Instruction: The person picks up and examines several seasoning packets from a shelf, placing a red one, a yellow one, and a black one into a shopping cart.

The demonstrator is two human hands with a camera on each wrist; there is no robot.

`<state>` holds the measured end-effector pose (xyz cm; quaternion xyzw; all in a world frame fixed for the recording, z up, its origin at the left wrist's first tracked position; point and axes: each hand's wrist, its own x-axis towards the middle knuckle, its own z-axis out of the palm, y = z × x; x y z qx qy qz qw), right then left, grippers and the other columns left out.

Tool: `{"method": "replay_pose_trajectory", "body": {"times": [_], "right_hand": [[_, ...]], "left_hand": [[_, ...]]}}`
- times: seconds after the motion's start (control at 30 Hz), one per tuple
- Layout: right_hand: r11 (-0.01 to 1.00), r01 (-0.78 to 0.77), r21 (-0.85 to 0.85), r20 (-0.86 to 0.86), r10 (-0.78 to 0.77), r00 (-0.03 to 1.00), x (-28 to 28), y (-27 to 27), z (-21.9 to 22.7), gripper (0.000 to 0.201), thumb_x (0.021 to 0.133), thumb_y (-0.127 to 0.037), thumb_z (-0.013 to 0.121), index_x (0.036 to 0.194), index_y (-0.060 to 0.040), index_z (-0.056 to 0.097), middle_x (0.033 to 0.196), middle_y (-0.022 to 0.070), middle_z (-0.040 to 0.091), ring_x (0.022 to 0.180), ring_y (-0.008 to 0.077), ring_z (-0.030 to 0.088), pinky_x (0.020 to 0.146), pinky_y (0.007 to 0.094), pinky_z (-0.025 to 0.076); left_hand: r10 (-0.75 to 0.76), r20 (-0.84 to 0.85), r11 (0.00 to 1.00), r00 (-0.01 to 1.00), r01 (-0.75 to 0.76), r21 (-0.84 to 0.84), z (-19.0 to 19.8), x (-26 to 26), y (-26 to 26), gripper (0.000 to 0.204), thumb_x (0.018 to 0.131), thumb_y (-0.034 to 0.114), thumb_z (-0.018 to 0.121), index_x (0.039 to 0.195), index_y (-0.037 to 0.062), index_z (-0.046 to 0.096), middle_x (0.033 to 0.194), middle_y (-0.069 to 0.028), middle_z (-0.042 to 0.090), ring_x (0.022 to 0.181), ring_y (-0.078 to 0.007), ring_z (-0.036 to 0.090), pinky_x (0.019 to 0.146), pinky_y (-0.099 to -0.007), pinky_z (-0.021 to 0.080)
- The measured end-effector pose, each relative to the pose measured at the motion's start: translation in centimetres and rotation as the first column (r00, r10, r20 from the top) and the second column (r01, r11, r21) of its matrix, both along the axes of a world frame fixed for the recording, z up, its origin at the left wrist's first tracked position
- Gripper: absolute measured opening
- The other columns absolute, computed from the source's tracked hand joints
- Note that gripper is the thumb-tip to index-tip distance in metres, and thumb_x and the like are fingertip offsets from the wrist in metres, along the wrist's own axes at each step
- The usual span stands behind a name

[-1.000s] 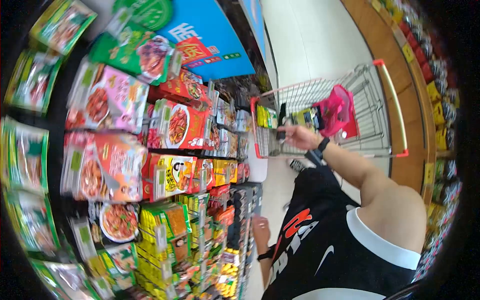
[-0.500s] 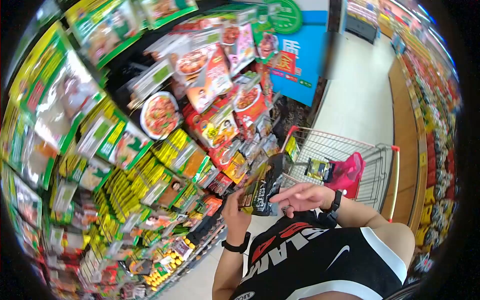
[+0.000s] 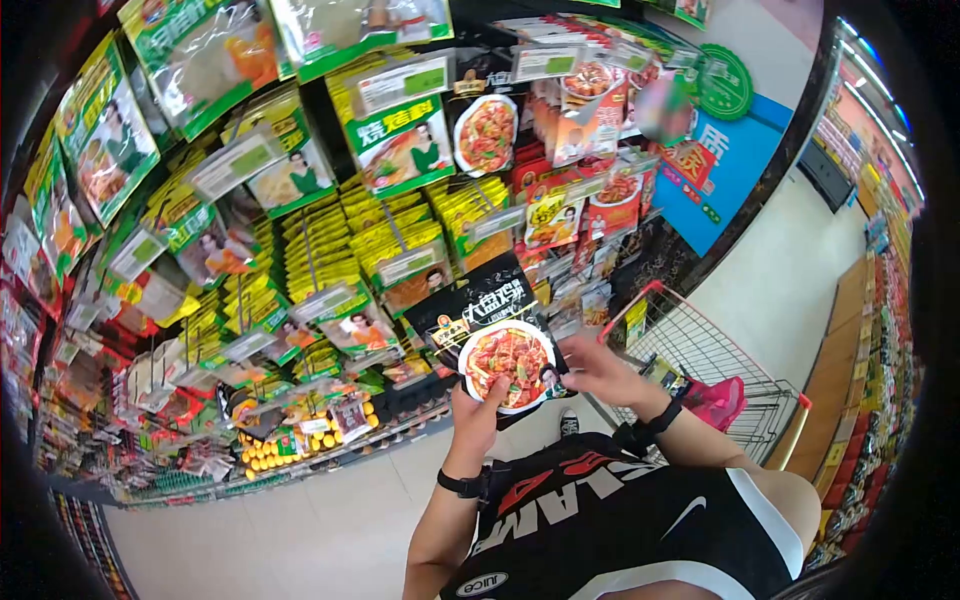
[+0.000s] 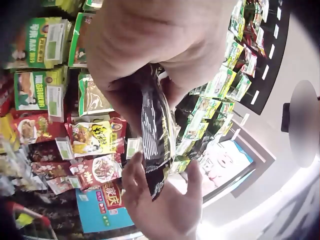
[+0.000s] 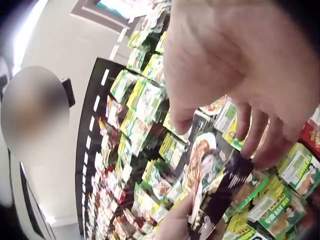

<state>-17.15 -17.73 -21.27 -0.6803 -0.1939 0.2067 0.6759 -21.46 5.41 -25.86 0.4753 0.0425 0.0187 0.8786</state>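
A black food packet (image 3: 495,335) with a picture of a red dish is held up in front of the shelves, its face toward me. My left hand (image 3: 480,395) grips its lower edge from below, a black band on the wrist. My right hand (image 3: 572,360) pinches the packet's right edge. In the left wrist view the left hand (image 4: 150,55) closes over the packet (image 4: 157,135) and the right hand (image 4: 162,200) holds its far end. Seen from the right wrist, my right hand's fingers (image 5: 257,137) and thumb straddle the packet (image 5: 210,172).
Hanging shelves (image 3: 300,230) full of green, yellow and red sauce packets fill the left and centre. A wire shopping cart (image 3: 700,355) with red trim and a pink bag (image 3: 722,400) stands at my right. Pale floor runs along the aisle, with more shelves at the far right.
The packet has turned from edge-on to face me and sits higher. My right hand has moved from hovering flat beside it to pinching its right edge. The view has swung toward the shelves.
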Motion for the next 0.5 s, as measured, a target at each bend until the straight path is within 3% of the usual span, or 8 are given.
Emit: {"method": "replay_pose_trajectory", "body": {"times": [0.03,0.07,0.13,0.23,0.33,0.37,0.47,0.5], "right_hand": [[0.995,-0.098,0.02,-0.149,0.1,0.984,-0.1,1.2,0.6,0.063,0.094,-0.016,0.072,0.146,-0.002,0.039,0.131,0.0091,0.057,0.118,0.0145,0.056,0.1,0.0347,0.049],[0.993,-0.089,0.072,-0.155,0.099,0.983,-0.3,2.3,0.5,0.066,0.094,-0.016,0.073,0.147,-0.0003,0.036,0.136,0.0106,0.056,0.124,0.0148,0.052,0.104,0.0348,0.046],[0.998,-0.037,-0.049,0.073,0.041,0.996,-0.6,4.3,-0.2,0.072,0.092,-0.015,0.075,0.149,0.0003,0.034,0.136,0.0103,0.056,0.124,0.0161,0.053,0.106,0.0354,0.045],[0.996,-0.076,0.044,0.042,0.075,0.996,-1.1,5.7,0.7,0.073,0.091,-0.014,0.076,0.149,0.001,0.033,0.137,0.011,0.055,0.125,0.0173,0.052,0.108,0.0357,0.043],[0.992,-0.09,0.092,0.135,0.077,0.988,-1.2,6.2,-0.8,0.07,0.093,-0.012,0.073,0.148,0.0015,0.033,0.138,0.0111,0.055,0.125,0.018,0.052,0.108,0.0354,0.042],[0.988,-0.053,0.143,0.169,0.029,0.985,-1.2,6.5,-1.5,0.063,0.094,-0.012,0.071,0.146,0.0013,0.037,0.134,0.0109,0.058,0.121,0.018,0.055,0.106,0.0358,0.044],[0.992,0.118,0.053,0.239,-0.127,0.963,-0.2,6.1,-2.2,0.053,0.096,-0.014,0.069,0.141,0.001,0.044,0.127,0.0111,0.063,0.115,0.0176,0.058,0.102,0.0365,0.047],[0.984,0.137,0.114,0.249,-0.161,0.955,-0.1,6.4,-0.9,0.047,0.097,-0.016,0.068,0.137,0.0011,0.049,0.121,0.0119,0.066,0.11,0.017,0.06,0.098,0.0363,0.049]], "left_hand": [[0.007,-0.036,1.0,0.999,-0.006,0.007,0.1,-0.5,0.2,0.037,0.092,0.005,0.072,0.126,-0.0036,0.06,0.118,-0.0098,0.07,0.103,-0.0152,0.067,0.091,-0.0311,0.053],[0.003,-0.014,0.997,1.0,-0.002,0.077,0.0,-0.8,0.5,0.037,0.092,0.005,0.073,0.126,-0.0039,0.06,0.118,-0.01,0.07,0.104,-0.0151,0.067,0.092,-0.0311,0.053],[-0.014,0.037,0.974,0.999,0.006,0.225,0.6,-1.6,1.0,0.039,0.091,0.005,0.074,0.126,-0.0046,0.06,0.119,-0.0103,0.07,0.105,-0.0149,0.066,0.092,-0.0311,0.052],[-0.049,0.079,0.92,0.996,0.014,0.393,2.8,-2.7,2.0,0.046,0.084,0.004,0.08,0.125,-0.0037,0.061,0.117,-0.0098,0.071,0.103,-0.0157,0.067,0.091,-0.0318,0.054],[-0.115,0.071,0.887,0.991,0.07,0.457,4.4,-2.6,3.4,0.051,0.08,0.006,0.084,0.124,-0.0041,0.062,0.116,-0.01,0.072,0.103,-0.0147,0.068,0.09,-0.0316,0.055],[-0.135,0.077,0.884,0.988,0.085,0.459,5.1,-2.6,3.6,0.052,0.079,0.006,0.085,0.124,-0.0042,0.062,0.116,-0.01,0.072,0.103,-0.0144,0.068,0.09,-0.0315,0.055],[-0.21,0.11,0.782,0.971,0.1,0.615,6.7,-1.9,3.5,0.056,0.076,0.008,0.088,0.124,-0.0034,0.062,0.115,-0.0095,0.072,0.102,-0.0145,0.068,0.09,-0.0313,0.055],[-0.178,0.108,0.781,0.978,0.073,0.62,6.8,-1.5,3.3,0.056,0.076,0.008,0.088,0.125,-0.0025,0.062,0.116,-0.0095,0.072,0.103,-0.0147,0.068,0.09,-0.0313,0.055]]}}
